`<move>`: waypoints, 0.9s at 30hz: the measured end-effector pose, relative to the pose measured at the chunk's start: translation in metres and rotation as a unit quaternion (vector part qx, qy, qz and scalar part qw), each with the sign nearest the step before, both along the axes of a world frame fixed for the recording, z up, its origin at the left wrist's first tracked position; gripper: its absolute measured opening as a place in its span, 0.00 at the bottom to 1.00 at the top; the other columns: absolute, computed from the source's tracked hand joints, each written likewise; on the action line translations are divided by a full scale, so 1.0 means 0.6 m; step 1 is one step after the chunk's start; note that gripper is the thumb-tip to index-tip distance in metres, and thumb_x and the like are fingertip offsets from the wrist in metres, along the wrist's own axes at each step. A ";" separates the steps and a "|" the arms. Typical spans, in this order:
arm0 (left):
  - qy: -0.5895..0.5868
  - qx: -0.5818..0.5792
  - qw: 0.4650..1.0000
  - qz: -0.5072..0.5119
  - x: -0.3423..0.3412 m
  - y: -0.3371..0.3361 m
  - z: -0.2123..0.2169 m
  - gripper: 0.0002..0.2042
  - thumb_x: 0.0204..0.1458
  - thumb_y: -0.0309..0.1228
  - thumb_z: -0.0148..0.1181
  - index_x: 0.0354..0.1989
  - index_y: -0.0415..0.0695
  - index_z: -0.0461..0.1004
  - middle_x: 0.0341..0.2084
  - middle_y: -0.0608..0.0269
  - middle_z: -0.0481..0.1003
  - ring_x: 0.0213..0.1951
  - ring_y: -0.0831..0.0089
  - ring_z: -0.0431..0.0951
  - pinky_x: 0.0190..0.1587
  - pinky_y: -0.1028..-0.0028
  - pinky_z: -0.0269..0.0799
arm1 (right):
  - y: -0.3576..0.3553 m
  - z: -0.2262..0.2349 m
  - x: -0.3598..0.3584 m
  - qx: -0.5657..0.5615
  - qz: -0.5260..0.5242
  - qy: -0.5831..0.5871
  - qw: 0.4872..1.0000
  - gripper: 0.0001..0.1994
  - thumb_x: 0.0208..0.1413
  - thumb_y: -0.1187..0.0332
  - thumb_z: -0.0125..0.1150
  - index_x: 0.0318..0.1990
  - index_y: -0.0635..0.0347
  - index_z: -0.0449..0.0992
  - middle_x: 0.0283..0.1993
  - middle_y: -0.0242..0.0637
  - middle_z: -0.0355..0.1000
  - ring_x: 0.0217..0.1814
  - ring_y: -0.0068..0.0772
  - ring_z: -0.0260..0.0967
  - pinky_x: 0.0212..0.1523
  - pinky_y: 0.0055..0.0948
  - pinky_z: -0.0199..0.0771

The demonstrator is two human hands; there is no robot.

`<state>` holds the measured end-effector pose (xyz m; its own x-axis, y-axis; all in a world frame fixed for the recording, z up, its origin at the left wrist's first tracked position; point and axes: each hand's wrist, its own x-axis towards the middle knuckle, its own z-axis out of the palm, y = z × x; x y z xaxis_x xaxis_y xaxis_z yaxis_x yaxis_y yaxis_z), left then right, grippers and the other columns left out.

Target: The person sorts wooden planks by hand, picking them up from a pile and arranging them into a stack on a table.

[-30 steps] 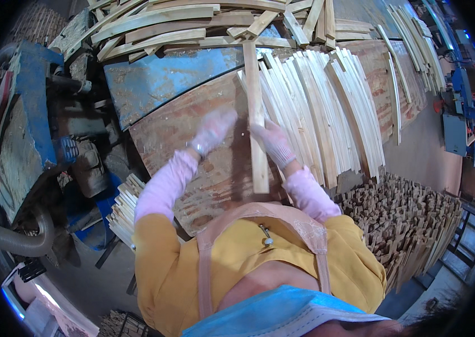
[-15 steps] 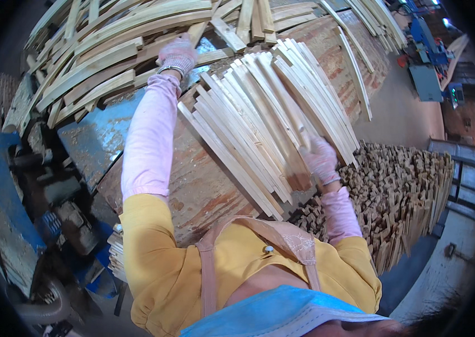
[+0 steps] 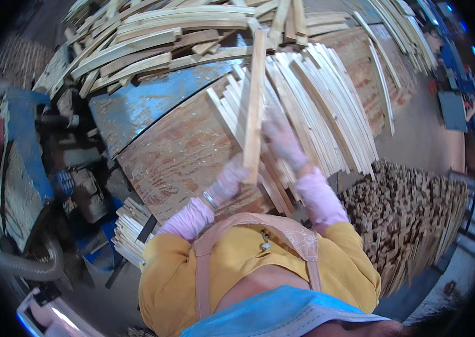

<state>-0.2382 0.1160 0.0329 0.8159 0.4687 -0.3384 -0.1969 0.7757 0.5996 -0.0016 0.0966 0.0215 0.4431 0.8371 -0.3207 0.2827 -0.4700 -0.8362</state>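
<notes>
A wooden strip (image 3: 255,106) stands raised over the worktable, its lower end in the grip of my gloved left hand (image 3: 230,178). To its right my gloved right hand (image 3: 283,141) hovers over or touches the row of pale strips (image 3: 321,106). Motion blur hides the right hand's fingers, so its hold cannot be told. The row lies side by side on the brown board tabletop (image 3: 175,157), and the raised strip covers part of it.
A loose heap of wooden strips (image 3: 153,48) lies at the far left beside a blue metal surface (image 3: 136,106). Upright sticks (image 3: 405,208) are packed at the right. Machinery (image 3: 24,151) with a grey hose (image 3: 41,268) stands at the left; strips (image 3: 131,230) are stacked nearby.
My left hand has come back from the far heap toward me and now holds a strip upright in view. My right hand has moved left and farther up the row. The view has shifted.
</notes>
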 end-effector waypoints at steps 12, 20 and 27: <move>0.572 0.599 0.520 0.208 -0.101 0.477 -0.151 0.33 0.54 0.43 0.65 0.67 0.40 0.66 0.63 0.42 0.70 0.63 0.46 0.70 0.67 0.54 0.63 | -0.109 0.102 -0.008 -0.132 -0.004 -0.074 0.988 0.34 0.60 0.52 0.63 0.71 0.59 0.68 0.65 0.52 0.74 0.69 0.46 0.71 0.69 0.36 0.67; 0.681 0.688 0.249 -0.029 -0.087 0.694 -0.037 0.41 0.46 0.37 0.66 0.73 0.53 0.60 0.71 0.53 0.61 0.70 0.51 0.63 0.68 0.57 0.63 | -0.182 0.029 -0.020 -0.026 -0.102 0.008 0.994 0.30 0.59 0.61 0.64 0.68 0.60 0.71 0.56 0.46 0.80 0.57 0.37 0.78 0.59 0.33 0.74; 0.649 0.690 0.316 -0.048 -0.185 0.674 -0.045 0.41 0.46 0.37 0.71 0.71 0.52 0.59 0.70 0.52 0.61 0.68 0.50 0.66 0.68 0.58 0.67 | -0.198 0.024 0.103 -0.069 -0.214 0.216 0.950 0.32 0.59 0.67 0.64 0.70 0.69 0.67 0.64 0.45 0.73 0.62 0.31 0.71 0.63 0.28 0.71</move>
<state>-0.3489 0.5201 0.0057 0.4424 0.8950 0.0559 0.8949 -0.4366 -0.0920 0.0604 -0.0223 0.0357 0.5354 0.5463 -0.6441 -0.3158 -0.5778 -0.7526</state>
